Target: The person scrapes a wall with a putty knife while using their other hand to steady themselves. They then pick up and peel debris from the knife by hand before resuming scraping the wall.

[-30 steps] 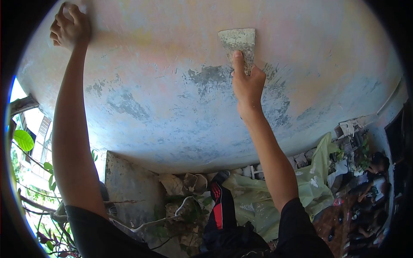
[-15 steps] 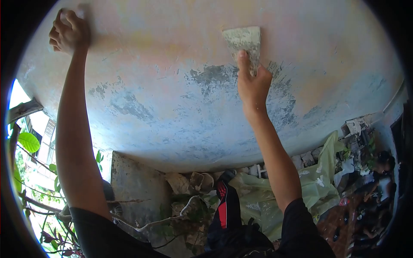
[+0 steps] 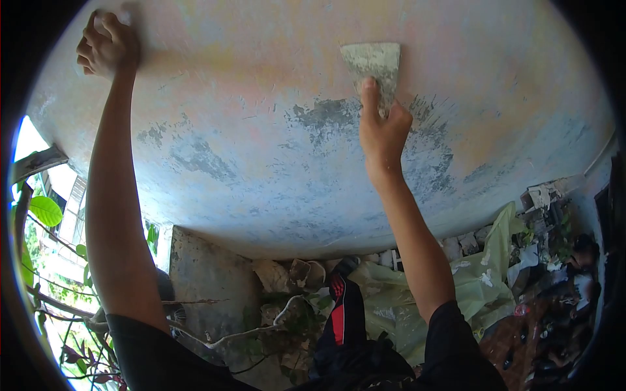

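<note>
My right hand (image 3: pixel 385 133) grips a scraper (image 3: pixel 372 62) with a wide, plaster-smeared blade. The thumb lies along the blade's lower part, and the broad edge points up along the painted wall (image 3: pixel 261 130). Beneath and around this hand, the wall has dark grey scraped patches (image 3: pixel 326 114) where paint is gone. High at the left, my left hand (image 3: pixel 107 49) is up at the wall with its fingers curled closed. A pale bit shows between those fingers, too small to name.
Branches with green leaves (image 3: pixel 45 212) reach in at the left. A low concrete slab (image 3: pixel 212 280) stands below the wall. Pale green plastic sheeting (image 3: pixel 479 280) and rubble (image 3: pixel 270 277) lie along its foot. My leg in black and red trousers (image 3: pixel 339 319) is beside them.
The view has shifted slightly, and the wall sits a little further right in it. The scraper blade has turned very slightly. My left hand stays up at the wall, fingers still curled.
</note>
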A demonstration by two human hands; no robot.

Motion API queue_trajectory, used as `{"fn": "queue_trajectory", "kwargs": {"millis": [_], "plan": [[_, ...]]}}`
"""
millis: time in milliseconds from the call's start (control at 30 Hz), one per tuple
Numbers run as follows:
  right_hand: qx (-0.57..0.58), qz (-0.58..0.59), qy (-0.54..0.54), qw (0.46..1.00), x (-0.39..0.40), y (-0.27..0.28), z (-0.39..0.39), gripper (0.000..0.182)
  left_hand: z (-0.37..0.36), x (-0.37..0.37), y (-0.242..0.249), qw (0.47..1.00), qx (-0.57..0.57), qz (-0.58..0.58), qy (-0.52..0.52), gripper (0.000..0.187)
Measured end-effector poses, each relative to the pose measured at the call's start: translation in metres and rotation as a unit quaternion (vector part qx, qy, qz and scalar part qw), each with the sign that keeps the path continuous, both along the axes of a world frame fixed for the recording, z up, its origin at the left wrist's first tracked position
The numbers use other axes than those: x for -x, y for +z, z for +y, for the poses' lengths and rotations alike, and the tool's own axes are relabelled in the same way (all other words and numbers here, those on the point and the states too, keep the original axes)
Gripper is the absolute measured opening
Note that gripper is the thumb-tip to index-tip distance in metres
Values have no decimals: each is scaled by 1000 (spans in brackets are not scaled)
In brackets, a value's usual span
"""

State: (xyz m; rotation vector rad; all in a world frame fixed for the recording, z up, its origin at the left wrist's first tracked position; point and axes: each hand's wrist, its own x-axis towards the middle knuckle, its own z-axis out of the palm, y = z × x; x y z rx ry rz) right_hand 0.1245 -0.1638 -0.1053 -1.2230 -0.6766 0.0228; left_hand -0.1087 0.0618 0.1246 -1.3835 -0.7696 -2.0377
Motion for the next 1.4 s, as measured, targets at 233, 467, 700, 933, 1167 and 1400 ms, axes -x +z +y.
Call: {"fn": "queue_trajectory", "kwargs": {"millis": [233,467,700,933,1167,1400], "plan": [[10,-18,-8,1000,3,-4,-6,39,0,1,1,1000,-4,-1,1,56],[49,-41,-30,998,-6,-4,-12,39,1,1,-3,1000,-1,6,0,54],[-5,-54,-34,998,-7,3,-7,40,-7,-3,-3,1000,1,8,-10,56],[24,-2,-7,1000,-7,-3,-12,41,-1,-2,-3,1000,-23,-4,-8,53],[-6,-16,6,1000,-11,-5,-6,40,0,-2,1,1000,1,-17,11,51],[24,60,19,998,-4,1,-5,40,-30,-10,-2,991,52,45,114,58]]}}
